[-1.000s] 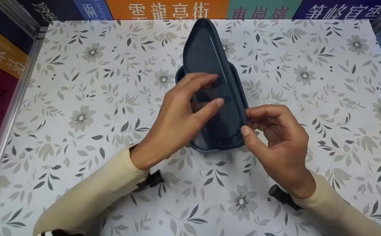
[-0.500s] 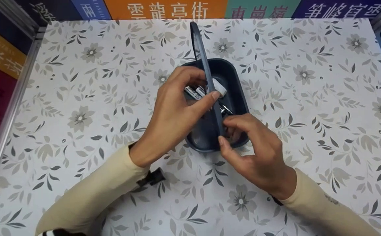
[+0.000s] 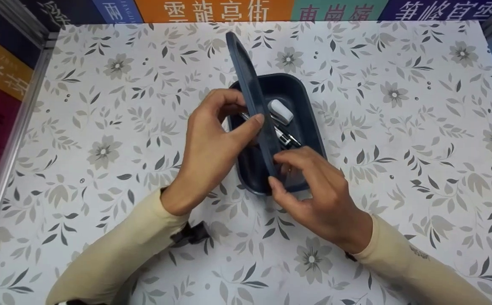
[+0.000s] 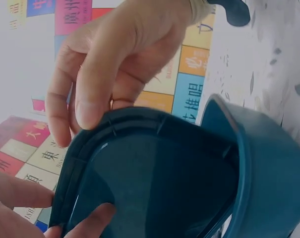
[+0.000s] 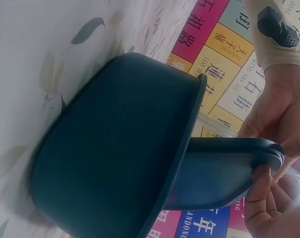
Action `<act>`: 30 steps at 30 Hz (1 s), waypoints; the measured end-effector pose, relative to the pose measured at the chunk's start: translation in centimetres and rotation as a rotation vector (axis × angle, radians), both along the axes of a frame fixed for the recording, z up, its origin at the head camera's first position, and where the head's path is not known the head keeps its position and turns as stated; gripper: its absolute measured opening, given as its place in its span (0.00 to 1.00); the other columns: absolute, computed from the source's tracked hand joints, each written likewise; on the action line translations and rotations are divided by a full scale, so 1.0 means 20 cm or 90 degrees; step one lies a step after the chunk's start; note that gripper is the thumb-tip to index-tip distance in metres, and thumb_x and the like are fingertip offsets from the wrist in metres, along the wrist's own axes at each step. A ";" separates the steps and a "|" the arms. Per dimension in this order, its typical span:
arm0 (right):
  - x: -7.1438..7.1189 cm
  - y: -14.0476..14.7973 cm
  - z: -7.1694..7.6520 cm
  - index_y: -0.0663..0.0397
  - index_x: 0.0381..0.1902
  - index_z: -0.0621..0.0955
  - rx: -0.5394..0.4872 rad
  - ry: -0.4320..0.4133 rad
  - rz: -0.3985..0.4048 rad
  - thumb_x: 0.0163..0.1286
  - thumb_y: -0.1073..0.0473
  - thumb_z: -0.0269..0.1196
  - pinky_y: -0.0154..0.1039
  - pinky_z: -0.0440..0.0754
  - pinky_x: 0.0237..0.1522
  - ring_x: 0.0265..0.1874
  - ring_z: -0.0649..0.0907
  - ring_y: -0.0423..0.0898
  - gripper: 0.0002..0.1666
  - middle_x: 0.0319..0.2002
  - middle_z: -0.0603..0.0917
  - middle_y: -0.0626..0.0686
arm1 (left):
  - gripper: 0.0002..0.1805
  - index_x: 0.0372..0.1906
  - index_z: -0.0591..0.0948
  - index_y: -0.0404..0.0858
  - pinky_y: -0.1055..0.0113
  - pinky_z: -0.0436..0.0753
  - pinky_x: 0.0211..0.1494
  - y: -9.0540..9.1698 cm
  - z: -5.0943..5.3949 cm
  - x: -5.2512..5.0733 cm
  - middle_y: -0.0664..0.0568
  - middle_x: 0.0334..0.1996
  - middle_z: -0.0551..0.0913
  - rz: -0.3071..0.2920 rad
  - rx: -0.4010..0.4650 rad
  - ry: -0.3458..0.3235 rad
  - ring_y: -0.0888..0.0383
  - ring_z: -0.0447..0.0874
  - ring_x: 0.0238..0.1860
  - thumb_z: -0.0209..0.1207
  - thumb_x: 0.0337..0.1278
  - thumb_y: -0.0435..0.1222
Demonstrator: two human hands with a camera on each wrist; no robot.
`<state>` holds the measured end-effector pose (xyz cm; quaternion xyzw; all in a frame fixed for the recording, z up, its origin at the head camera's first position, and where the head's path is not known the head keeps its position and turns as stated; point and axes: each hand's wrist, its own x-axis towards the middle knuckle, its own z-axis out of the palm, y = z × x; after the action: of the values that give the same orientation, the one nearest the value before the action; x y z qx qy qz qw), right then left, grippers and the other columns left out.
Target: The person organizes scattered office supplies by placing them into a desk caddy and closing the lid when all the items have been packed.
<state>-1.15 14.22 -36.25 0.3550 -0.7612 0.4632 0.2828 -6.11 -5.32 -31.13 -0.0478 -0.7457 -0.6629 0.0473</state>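
Note:
A dark blue lid (image 3: 250, 89) stands tilted on edge across a dark blue box (image 3: 309, 108) in the head view. My left hand (image 3: 209, 140) holds the lid's edge, with the thumb on the near side and the fingers partly hidden behind. Lower down, my right hand (image 3: 320, 192) pinches the same lid near its front end. Inside the box lie a white rounded piece (image 3: 280, 111) and slim black-and-silver items (image 3: 286, 137) that look like pens. The lid hides the rest of the contents. In the left wrist view the lid (image 4: 154, 163) shows its recessed face.
A white tabletop with a grey leaf and flower pattern (image 3: 398, 127) surrounds the box. Coloured panels with large characters (image 3: 218, 10) border the back and sides. A dark camera mount (image 3: 193, 233) sits at my left wrist.
The lid has swung from lying over the box to standing on edge, then shifted left, exposing the contents. My right hand has moved left with it, and my left hand slightly left.

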 end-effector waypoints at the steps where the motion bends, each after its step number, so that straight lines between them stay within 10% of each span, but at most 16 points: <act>1: 0.00 0.00 0.00 0.72 0.52 0.85 0.001 -0.002 0.000 0.72 0.68 0.71 0.38 0.84 0.34 0.32 0.84 0.53 0.15 0.38 0.87 0.62 | 0.12 0.49 0.84 0.34 0.58 0.94 0.48 0.00 0.00 0.00 0.47 0.48 0.86 0.000 0.021 -0.008 0.55 0.89 0.51 0.73 0.64 0.30; 19: -0.01 0.00 0.00 0.72 0.51 0.85 -0.041 -0.013 0.030 0.75 0.65 0.70 0.36 0.85 0.36 0.33 0.85 0.52 0.13 0.43 0.89 0.62 | 0.11 0.47 0.81 0.30 0.48 0.97 0.40 -0.05 0.02 0.01 0.37 0.47 0.85 -0.012 0.209 -0.086 0.42 0.90 0.54 0.69 0.64 0.23; 30: -0.08 0.12 -0.02 0.68 0.50 0.86 -0.028 -0.089 -0.042 0.70 0.73 0.67 0.33 0.84 0.41 0.34 0.85 0.48 0.11 0.45 0.91 0.57 | 0.11 0.49 0.81 0.28 0.54 0.97 0.36 -0.08 -0.01 0.02 0.40 0.47 0.83 -0.035 0.265 -0.088 0.50 0.90 0.49 0.68 0.65 0.22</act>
<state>-2.84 16.59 -36.74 0.2906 -0.7800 0.4938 0.2515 -5.63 -6.84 -31.33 -0.0122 -0.5925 -0.8054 -0.0131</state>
